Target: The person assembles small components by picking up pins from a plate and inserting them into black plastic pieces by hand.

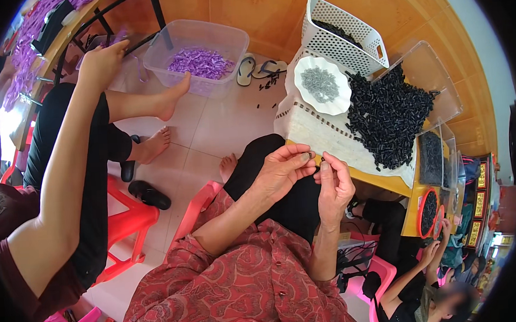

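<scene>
My left hand (285, 170) is held over my lap, thumb and fingertips pinched on a small dark piece (311, 155). Close beside it, my right hand (334, 186) pinches another tiny dark piece (322, 159) between thumb and forefinger. Both pieces are too small to make out exactly. On the table ahead to the right lies a heap of short black tube-like pieces (387, 119), spread over a pale cloth (309, 126). A white scalloped plate (348, 92) holds many small clear-grey bits.
Behind the plate stands a white perforated basket (375, 56) with black pieces inside. Clear bins (433, 157) and a red-rimmed tray (427, 213) line the right. A person's arm (65, 165) is at left, near a clear tub (164, 43) of purple strips. Another person sits lower right.
</scene>
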